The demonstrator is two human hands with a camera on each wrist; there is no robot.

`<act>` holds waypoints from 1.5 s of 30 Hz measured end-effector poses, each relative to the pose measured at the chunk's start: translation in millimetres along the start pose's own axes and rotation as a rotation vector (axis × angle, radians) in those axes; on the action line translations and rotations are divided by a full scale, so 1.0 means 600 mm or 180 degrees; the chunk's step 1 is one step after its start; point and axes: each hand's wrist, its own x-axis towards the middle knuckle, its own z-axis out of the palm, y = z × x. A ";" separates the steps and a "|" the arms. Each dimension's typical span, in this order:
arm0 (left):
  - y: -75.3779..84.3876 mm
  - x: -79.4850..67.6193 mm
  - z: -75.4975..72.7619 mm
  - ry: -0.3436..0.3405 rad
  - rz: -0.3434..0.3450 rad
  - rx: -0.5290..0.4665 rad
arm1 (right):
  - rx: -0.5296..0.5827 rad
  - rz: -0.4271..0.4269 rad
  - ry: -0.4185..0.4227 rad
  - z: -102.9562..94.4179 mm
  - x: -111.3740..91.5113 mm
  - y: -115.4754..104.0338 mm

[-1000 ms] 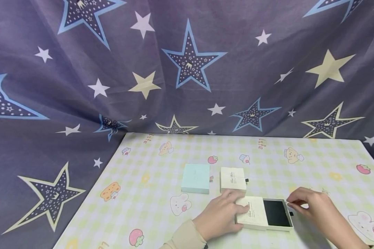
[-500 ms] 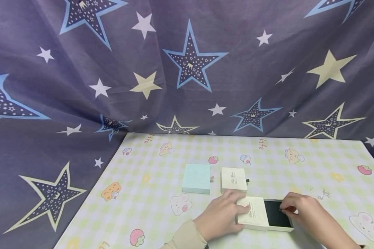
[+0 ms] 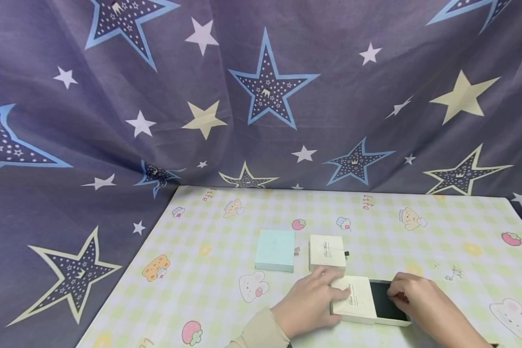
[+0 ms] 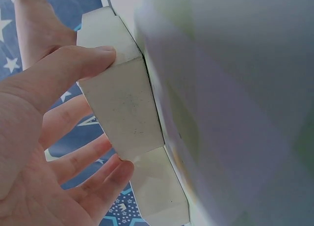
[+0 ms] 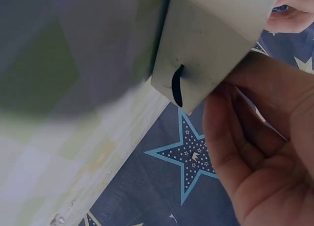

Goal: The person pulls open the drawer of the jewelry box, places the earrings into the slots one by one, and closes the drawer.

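My left hand point(image 3: 306, 302) holds a cream drawer box point(image 3: 360, 297) by its sleeve. In the left wrist view its thumb point(image 4: 95, 59) lies on the box's side wall. The drawer point(image 3: 393, 321) is pulled out to the right and shows a black lining. Over that lining is my right hand point(image 3: 422, 297), thumb and forefinger together inside the drawer. They seem to pinch something tiny and shiny, mostly hidden by the fingers. The right wrist view shows the drawer's end with a black pull tab point(image 5: 177, 86).
A mint-green box point(image 3: 275, 249) and a smaller cream box point(image 3: 327, 251) stand behind the held one. Several small silvery pieces point(image 3: 456, 273) lie on the checked tablecloth point(image 3: 470, 227) to the right. A starry curtain point(image 3: 226, 159) hangs behind.
My right hand has moved left, from the drawer's outer edge to over its black lining, with its fingertips lowered inside. My left hand has stayed on the box.
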 end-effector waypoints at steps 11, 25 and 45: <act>0.000 -0.001 0.001 -0.0003 -0.0019 -0.0027 | -0.0009 -0.0409 0.0171 0.007 -0.005 0.005; 0.000 0.001 -0.002 0.0003 0.0004 -0.0020 | 0.0168 -0.0313 -0.0120 0.004 -0.003 0.015; -0.003 -0.001 0.002 0.0032 0.0011 -0.0017 | -0.0208 -0.0318 0.0912 -0.024 -0.010 0.031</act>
